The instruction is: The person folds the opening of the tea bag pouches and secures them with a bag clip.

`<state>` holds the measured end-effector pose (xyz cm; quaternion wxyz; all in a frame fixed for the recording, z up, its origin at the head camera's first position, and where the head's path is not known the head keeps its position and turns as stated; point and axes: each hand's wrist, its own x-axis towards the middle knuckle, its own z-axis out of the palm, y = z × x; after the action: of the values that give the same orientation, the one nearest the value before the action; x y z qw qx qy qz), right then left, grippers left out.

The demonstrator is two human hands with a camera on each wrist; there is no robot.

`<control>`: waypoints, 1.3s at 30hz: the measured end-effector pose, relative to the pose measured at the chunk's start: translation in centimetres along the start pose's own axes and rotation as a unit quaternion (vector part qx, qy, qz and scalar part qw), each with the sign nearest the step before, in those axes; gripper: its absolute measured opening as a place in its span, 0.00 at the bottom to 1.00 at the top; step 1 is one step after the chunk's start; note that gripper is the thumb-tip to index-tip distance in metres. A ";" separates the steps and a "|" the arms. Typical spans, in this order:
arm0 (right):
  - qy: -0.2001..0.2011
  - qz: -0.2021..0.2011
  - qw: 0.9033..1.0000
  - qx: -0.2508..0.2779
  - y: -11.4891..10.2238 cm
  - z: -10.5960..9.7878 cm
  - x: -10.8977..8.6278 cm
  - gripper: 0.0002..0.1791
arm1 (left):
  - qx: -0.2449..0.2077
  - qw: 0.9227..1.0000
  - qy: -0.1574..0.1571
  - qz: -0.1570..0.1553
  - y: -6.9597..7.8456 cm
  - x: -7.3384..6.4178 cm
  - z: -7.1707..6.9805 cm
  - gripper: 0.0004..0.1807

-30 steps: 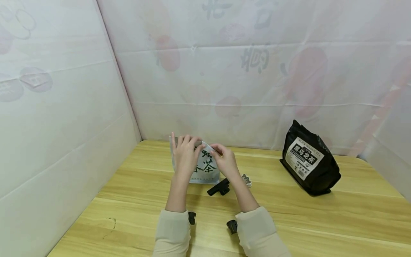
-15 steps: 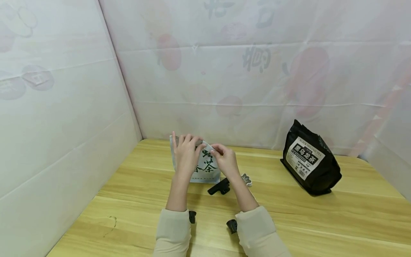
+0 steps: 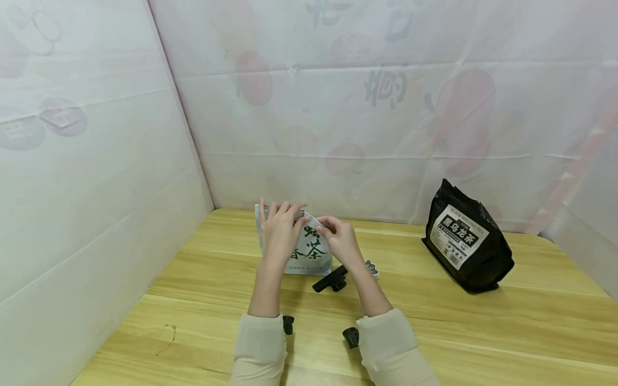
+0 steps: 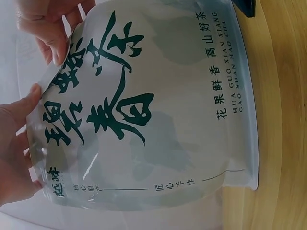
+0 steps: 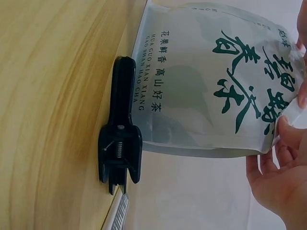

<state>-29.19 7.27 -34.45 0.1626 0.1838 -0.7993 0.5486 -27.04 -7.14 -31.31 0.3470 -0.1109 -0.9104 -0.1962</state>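
**Both hands pinching the Biluochun pouch rim: even tension is what's counting**

Biluochun tea pouch (image 3: 311,257) is standing upright at the far side of the worktop (image 3: 207,305), printed face near, well left of the black oolong tea bag (image 3: 465,246).

Left hand (image 3: 280,236): grip is narrow, holding the pouch's top edge, thumb on the near face, fingers reaching over the far side. Right hand (image 3: 341,244): grip is narrow too, pinching the same edge toward the right corner. Thumbs are sitting close together. Pale strip is showing at the rim between them; can't tell if it's a folded lip or a seal band.

I'm reading the step as working along that rim. Doing it well, I'm thinking:
- one hand is anchoring while the other is travelling, so the edge isn't skewing
- force is going thumb-to-finger, not down into the pouch, so the base isn't buckling
- thumbs are running level; film is looking thin and probably creasing under uneven pull

Watch the right wrist: the black spring clip (image 5: 121,115) is lying just near the pouch's base, under that forearm, a grey-and-white piece (image 3: 372,269) just to its right. Dropping low is risking a knock.
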 end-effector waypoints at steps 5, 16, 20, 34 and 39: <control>-0.005 -0.002 1.000 0.004 0.0 0.0 0.0 0.07 | 0.010 1.000 -0.004 0.001 0.0 0.0 0.1 0.12; -0.033 0.009 0.999 -0.003 -0.3 -0.4 0.0 0.08 | 0.020 1.000 -0.017 0.005 -0.1 0.0 -0.2 0.11; -0.062 0.019 0.998 0.002 -0.3 -0.9 0.0 0.10 | 0.023 0.999 -0.023 0.003 -0.1 0.0 -0.3 0.11; -0.099 0.033 0.994 -0.007 0.2 -2.2 0.1 0.12 | 0.024 0.999 -0.028 0.006 0.0 0.0 -0.3 0.11; -0.053 0.025 0.998 -0.020 0.2 -1.6 0.1 0.09 | 0.019 0.999 -0.026 0.006 0.0 0.0 -0.4 0.11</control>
<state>-29.28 8.82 -34.00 0.1094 0.1895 -0.8219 0.5259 -26.82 -7.31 -31.08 0.3261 -0.1151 -0.9221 -0.1735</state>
